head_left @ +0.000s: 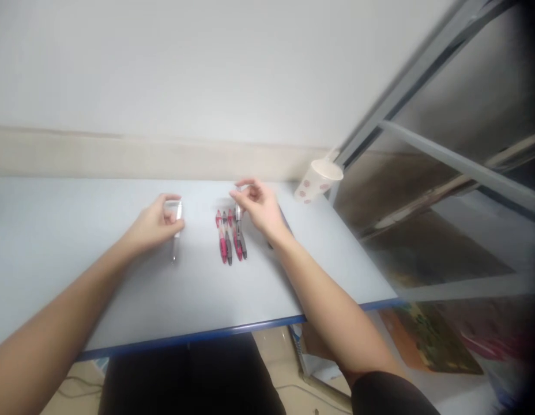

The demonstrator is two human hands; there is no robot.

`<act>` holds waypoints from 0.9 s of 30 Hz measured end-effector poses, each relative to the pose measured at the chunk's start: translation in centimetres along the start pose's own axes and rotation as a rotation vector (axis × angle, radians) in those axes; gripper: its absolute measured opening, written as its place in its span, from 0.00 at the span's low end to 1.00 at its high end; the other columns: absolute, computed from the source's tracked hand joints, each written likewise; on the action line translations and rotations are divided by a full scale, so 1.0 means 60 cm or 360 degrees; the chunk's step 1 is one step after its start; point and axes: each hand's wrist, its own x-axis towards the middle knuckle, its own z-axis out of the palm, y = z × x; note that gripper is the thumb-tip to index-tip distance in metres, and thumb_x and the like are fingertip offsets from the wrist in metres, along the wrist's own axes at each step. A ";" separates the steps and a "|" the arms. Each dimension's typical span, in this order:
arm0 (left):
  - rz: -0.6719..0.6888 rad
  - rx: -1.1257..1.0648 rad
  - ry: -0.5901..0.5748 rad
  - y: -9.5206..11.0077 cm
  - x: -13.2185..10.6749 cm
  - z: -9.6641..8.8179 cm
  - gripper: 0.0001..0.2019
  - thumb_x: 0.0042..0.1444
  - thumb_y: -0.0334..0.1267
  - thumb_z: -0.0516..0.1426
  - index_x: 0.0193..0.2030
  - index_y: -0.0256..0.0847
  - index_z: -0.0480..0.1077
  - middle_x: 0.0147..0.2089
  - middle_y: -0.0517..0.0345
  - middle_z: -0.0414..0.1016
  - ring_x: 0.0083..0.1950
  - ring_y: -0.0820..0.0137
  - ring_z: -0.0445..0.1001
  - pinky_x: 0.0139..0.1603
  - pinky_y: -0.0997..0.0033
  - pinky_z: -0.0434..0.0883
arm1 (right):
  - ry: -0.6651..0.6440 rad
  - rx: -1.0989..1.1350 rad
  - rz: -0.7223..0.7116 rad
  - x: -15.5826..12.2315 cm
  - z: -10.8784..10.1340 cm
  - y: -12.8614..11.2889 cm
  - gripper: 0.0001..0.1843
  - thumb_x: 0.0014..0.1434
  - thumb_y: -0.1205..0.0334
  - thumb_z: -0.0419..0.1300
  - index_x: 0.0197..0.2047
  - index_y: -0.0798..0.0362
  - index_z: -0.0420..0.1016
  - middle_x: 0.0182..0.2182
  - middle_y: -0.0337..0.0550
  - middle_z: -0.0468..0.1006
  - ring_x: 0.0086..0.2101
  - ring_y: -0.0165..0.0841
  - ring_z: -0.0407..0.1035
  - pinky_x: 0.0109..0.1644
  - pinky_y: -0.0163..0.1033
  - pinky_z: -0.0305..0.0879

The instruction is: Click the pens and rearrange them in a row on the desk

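A row of several red and grey pens (230,242) lies on the pale grey table (68,230). My left hand (157,222) is curled around a clear pen (176,230) that points toward me, left of the row. My right hand (259,204) hovers over the far end of the row, with thumb and fingers pinched on the top of another clear pen (238,210). A dark object partly hidden under my right wrist lies on the table.
A paper cup (317,180) with red dots lies tipped at the table's far right corner. A grey metal frame (423,138) rises on the right. The table's blue front edge (198,335) runs near me; papers and clutter lie on the floor.
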 end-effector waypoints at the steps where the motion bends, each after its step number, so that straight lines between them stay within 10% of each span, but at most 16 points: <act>1: -0.0001 -0.0091 -0.0020 0.002 -0.001 -0.001 0.38 0.46 0.42 0.60 0.67 0.41 0.62 0.24 0.70 0.67 0.28 0.64 0.72 0.33 0.67 0.66 | 0.0011 -0.0008 0.0005 -0.002 0.004 0.003 0.16 0.61 0.52 0.69 0.46 0.49 0.72 0.22 0.28 0.69 0.22 0.29 0.68 0.36 0.40 0.67; 27: -0.0096 -0.0506 0.0007 0.010 0.001 -0.003 0.32 0.49 0.40 0.65 0.63 0.43 0.69 0.38 0.59 0.81 0.26 0.67 0.75 0.35 0.65 0.73 | -0.0283 -0.0114 0.0028 -0.002 0.073 0.028 0.16 0.65 0.49 0.65 0.48 0.46 0.67 0.28 0.30 0.68 0.26 0.30 0.65 0.32 0.35 0.63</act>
